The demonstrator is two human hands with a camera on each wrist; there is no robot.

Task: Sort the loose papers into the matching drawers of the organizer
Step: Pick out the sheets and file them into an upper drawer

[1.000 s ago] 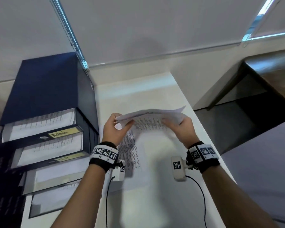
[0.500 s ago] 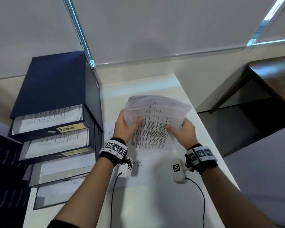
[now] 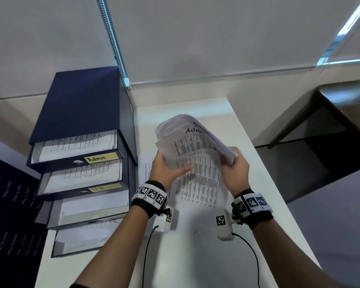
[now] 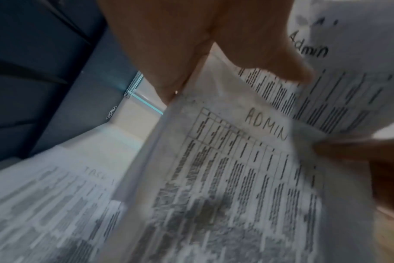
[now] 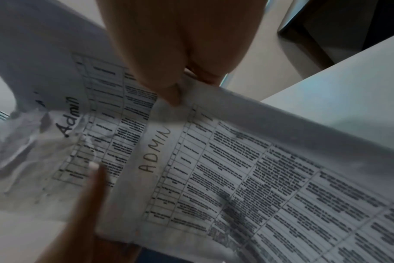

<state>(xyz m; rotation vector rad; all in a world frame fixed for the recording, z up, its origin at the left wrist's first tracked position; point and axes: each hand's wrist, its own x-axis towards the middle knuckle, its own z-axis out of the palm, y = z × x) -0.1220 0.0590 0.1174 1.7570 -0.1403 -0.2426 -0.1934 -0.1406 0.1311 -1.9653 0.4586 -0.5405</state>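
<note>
Both hands hold one sheaf of printed papers tilted up above the white desk. My left hand grips its left edge, thumb across the print. My right hand pinches the right edge, where the top sheets curl back. The front sheet reads "Admin", and the sheet behind it reads "ADMIN". The dark blue drawer organizer stands to the left. Its top drawer label reads "Admin" and the one below reads "HR". Each open drawer holds sheets.
Another printed sheet lies flat on the desk under my left hand, beside the organizer. The two lower drawers stick out toward me. The desk's right edge drops off beside a dark table. A blind chain hangs above the organizer.
The sheaf went from nearly flat to tilted up facing me, and the top sheets now curl back, showing the "Admin" heading. Both hands kept their grip.
</note>
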